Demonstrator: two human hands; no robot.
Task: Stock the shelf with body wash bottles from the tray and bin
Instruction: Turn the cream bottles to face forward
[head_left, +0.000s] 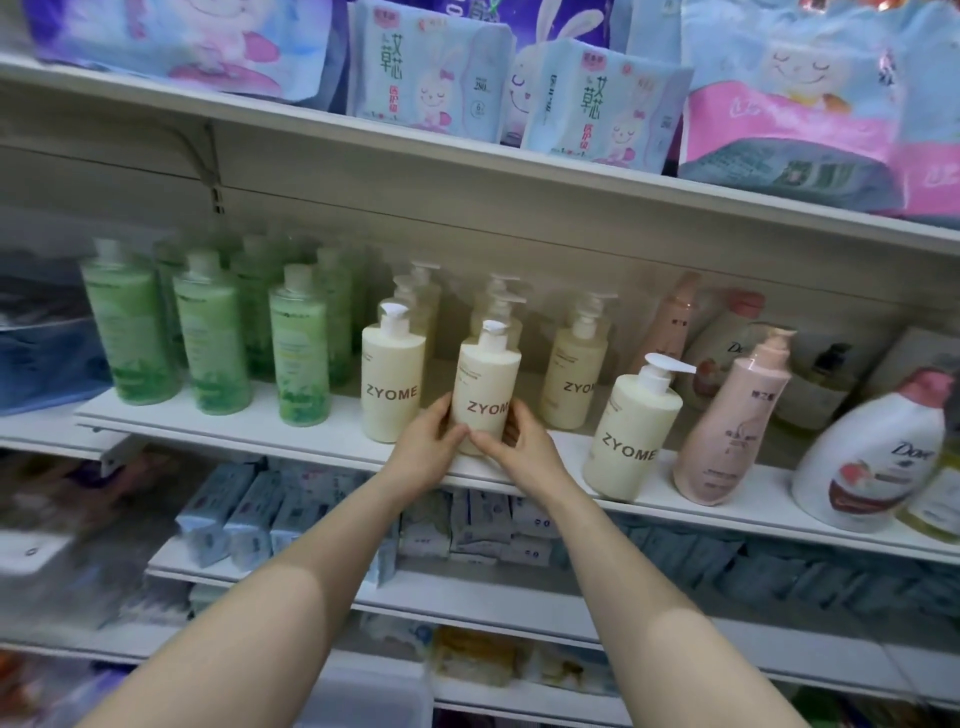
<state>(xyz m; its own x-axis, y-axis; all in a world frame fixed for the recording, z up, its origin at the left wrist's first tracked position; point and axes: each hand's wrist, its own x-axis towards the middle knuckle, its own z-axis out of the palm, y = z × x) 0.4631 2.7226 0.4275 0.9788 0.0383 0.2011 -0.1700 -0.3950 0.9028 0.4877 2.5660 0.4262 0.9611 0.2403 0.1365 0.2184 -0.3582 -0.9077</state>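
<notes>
A cream ZYOME pump bottle (485, 384) stands upright near the front edge of the white middle shelf (322, 444). My left hand (428, 449) grips its lower left side and my right hand (519, 447) grips its lower right side, thumbs meeting at the bottle's base. Another ZYOME bottle (392, 382) stands just to its left, one (631, 439) at the shelf's front to the right, and several more stand in rows behind. No tray or bin is in view.
Green bottles (213, 338) fill the shelf's left part. A pink bottle (730, 431) and a white Dove bottle (867, 457) stand at the right. Soft packs (431, 78) sit on the shelf above; wrapped packets (249, 514) fill the shelves below.
</notes>
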